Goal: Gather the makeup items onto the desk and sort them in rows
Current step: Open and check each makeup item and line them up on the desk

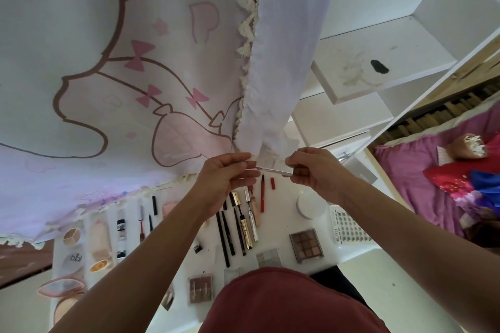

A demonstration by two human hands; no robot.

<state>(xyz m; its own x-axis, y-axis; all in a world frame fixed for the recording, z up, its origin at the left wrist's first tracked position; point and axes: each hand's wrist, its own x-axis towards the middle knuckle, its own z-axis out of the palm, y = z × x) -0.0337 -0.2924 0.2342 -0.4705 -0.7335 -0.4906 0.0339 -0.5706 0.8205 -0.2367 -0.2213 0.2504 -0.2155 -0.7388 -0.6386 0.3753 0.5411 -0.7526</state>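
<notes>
My left hand and my right hand are raised above the white desk, each pinching one end of a thin silvery makeup stick. Below them the desk holds makeup in rows: black pencils, a gold mascara, a silver tube, a red pen and a small red cap. A brown eyeshadow palette, a grey palette and a pink palette lie nearer me. Tubes and a round concealer pot lie at the left.
A round white jar and a white slotted basket sit at the desk's right. A pink pouch lies at the left edge. A cartoon-print curtain hangs behind the desk; a bed with a purple cover stands at the right.
</notes>
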